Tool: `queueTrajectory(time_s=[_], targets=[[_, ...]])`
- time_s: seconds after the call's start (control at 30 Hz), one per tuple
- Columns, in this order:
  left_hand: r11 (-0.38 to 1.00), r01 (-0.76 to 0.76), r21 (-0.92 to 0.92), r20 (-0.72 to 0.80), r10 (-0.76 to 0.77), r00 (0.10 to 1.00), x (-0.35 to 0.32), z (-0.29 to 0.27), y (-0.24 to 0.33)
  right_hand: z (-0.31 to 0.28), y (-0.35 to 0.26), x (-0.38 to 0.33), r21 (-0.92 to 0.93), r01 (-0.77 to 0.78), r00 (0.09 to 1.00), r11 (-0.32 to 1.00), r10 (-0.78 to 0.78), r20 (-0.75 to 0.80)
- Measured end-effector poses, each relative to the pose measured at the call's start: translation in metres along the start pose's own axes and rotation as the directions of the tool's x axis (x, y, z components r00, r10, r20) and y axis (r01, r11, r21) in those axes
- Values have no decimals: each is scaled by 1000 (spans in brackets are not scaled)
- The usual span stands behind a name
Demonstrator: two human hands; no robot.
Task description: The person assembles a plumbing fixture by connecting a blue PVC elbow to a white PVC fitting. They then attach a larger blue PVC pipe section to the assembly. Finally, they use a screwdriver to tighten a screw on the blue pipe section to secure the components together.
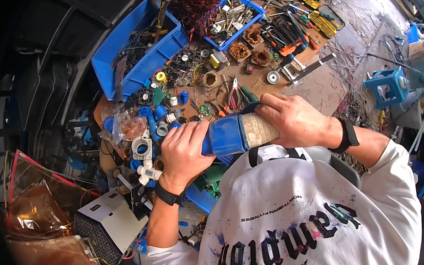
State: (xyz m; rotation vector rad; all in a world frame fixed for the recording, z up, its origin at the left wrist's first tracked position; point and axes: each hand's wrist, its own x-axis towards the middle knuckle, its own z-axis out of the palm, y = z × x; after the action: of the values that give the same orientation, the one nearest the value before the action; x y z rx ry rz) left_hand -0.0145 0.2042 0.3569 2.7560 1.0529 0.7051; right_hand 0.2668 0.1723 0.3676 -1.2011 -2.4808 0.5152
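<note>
Close to my chest, both hands grip a blue casing [226,135] with a worn beige ribbed section on its right; its exact kind I cannot make out. My left hand [185,152] is closed on the blue left end, with the fingertips over the top edge. Around the beige section, my right hand [293,120] curls its fingers and thumb. Just beyond the casing, pliers [235,87] lie on the brown workbench [297,70]. White and grey pipe fittings [142,148] crowd the bench by my left hand. The underside of the casing is hidden.
A large blue crate [151,60] of scrap stands at the far left. Beside it, a smaller blue bin [235,21] holds metal parts. Hex keys [282,37] lie at the back. A blue stool [387,88] is at the right, and a white box [111,223] at the left.
</note>
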Motion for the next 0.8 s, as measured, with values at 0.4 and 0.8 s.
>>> queueTrajectory(time_s=[0.4,0.8], targets=[[1000,-8,-6,49,8,999,3,-4,4,-11,-11,-3,35,-50,998,998,48,31],[999,-4,37,36,3,999,-2,-11,6,-12,-16,1,8,-20,999,1000,20,42]])
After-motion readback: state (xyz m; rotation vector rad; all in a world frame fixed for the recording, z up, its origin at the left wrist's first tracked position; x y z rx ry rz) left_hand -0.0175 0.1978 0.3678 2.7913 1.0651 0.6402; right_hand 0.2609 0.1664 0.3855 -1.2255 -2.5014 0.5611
